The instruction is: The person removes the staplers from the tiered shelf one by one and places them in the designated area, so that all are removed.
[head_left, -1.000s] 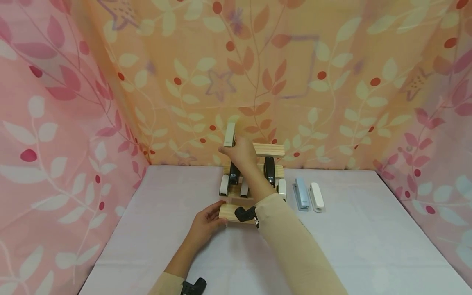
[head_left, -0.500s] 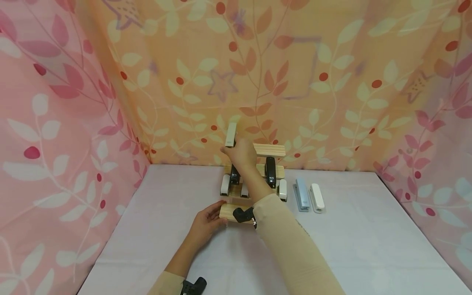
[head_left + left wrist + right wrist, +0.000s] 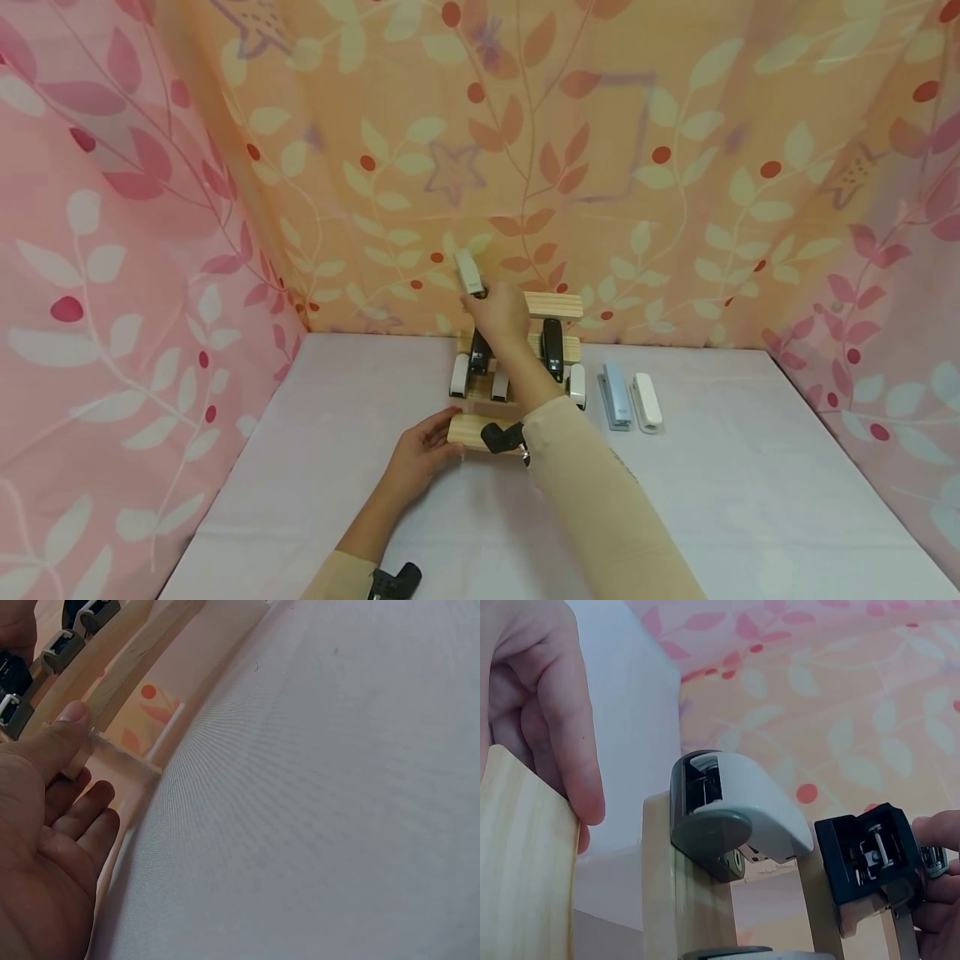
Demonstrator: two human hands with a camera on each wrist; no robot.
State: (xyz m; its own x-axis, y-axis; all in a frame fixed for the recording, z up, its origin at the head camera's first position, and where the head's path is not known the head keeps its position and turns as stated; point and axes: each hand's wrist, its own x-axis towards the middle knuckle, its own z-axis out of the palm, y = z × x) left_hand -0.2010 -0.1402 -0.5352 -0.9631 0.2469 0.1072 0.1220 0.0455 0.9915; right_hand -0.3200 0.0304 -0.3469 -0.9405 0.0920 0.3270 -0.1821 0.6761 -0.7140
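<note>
At the top left of a stepped wooden rack point(image 3: 555, 306), my right hand point(image 3: 501, 315) pinches a white stapler point(image 3: 468, 272), tilted with its far end leaning left. In the right wrist view that hand's fingers show at the right edge, behind a black stapler point(image 3: 874, 859). My left hand point(image 3: 420, 458) grips the left end of the rack's front slat point(image 3: 467, 431), thumb on top in the left wrist view. White staplers point(image 3: 459, 376) sit along the lower step, and black staplers point(image 3: 552, 348) on the step above. My right forearm hides part of the rack.
To the right of the rack, a light blue stapler point(image 3: 616, 397) and another white stapler point(image 3: 646, 403) lie side by side on the white-covered table point(image 3: 750, 483). A patterned orange curtain point(image 3: 675, 208) hangs close behind the rack, with pink cloth point(image 3: 97, 275) on both sides.
The white stapler in my right hand has turned from nearly straight to leaning left, and that hand has shifted slightly right. My left hand keeps its grip on the slat.
</note>
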